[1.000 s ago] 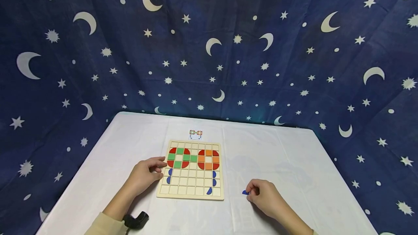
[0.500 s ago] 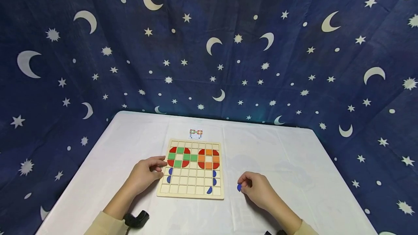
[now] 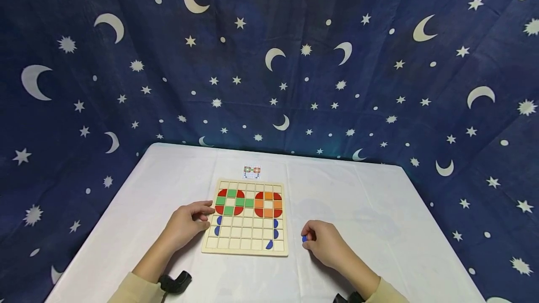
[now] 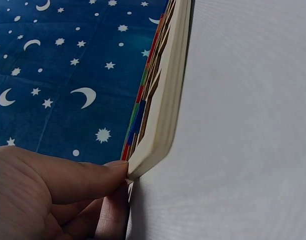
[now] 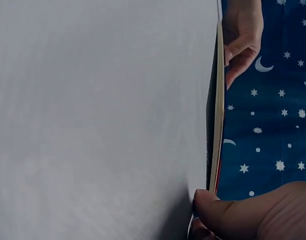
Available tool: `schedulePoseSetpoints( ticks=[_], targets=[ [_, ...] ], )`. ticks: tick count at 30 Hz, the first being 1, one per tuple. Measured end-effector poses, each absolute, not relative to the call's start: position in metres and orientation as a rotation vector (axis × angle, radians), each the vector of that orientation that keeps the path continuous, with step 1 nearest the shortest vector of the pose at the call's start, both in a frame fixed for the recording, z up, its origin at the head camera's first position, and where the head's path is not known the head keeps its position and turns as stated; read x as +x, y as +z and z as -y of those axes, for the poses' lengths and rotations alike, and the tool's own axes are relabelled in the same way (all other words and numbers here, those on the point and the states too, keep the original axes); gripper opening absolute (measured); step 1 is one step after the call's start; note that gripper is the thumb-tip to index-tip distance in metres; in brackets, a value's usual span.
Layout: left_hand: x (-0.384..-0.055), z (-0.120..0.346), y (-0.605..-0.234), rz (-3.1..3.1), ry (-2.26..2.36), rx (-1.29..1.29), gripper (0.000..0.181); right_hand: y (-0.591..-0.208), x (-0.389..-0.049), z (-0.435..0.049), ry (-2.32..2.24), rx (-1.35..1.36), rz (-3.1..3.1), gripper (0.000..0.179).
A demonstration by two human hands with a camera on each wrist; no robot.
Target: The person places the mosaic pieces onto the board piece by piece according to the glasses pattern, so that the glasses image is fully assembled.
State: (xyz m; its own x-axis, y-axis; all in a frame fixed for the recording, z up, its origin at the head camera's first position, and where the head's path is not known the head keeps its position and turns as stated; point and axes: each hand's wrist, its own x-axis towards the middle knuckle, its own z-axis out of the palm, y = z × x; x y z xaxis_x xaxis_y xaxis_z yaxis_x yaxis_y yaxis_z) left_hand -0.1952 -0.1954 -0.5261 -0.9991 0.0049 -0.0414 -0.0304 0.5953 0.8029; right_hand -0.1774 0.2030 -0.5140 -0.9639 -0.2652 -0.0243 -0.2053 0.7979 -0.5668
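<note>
A pale wooden grid board [image 3: 245, 251] lies on the table, with red, green and orange tiles forming two rings in its upper half. Blue half-round tiles [image 3: 275, 234] sit in cells below the rings. My left hand [image 3: 187, 223] touches the board's left edge with relaxed fingertips and thumb; in the left wrist view the thumb [image 4: 85, 181] lies at the board's corner. To the right of the board, my right hand [image 3: 326, 242] pinches a small blue tile [image 3: 304, 238] between thumb and fingers, which partly cover it.
A small printed card [image 3: 251, 172] with a coloured pattern lies just beyond the board. White cloth [image 3: 353, 200] covers the table. Behind it hangs a dark blue curtain [image 3: 252, 60] with moons and stars. Each wrist wears a black device [image 3: 176, 283].
My right hand has moved left toward the board with the blue tile, which has turned between the fingers. My left hand stays at the board's left edge.
</note>
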Motion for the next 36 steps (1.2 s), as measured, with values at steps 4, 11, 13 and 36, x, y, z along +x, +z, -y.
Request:
schedulePoseSetpoints(
  ticks=[4, 11, 13, 36],
  targets=[
    [-0.195, 0.196, -0.526, -2.765, 1.4, -0.032, 0.031, -0.512, -0.179, -0.198, -0.864, -0.397, -2.876, 0.022],
    [-0.194, 0.196, -0.525, -2.772, 1.38, -0.025, 0.032, -0.507, -0.182, -0.183, -1.032, -0.425, -2.766, 0.015],
    [-0.194, 0.196, -0.525, -2.773, 1.379, -0.016, 0.032, -0.504, -0.183, -0.172, -1.099, -0.442, -2.713, 0.014],
    [-0.195, 0.199, -0.527, -2.739, 1.44, -0.006, 0.03, -0.505, -0.185, -0.015, -0.941, -0.841, -2.632, 0.017]
  ],
)
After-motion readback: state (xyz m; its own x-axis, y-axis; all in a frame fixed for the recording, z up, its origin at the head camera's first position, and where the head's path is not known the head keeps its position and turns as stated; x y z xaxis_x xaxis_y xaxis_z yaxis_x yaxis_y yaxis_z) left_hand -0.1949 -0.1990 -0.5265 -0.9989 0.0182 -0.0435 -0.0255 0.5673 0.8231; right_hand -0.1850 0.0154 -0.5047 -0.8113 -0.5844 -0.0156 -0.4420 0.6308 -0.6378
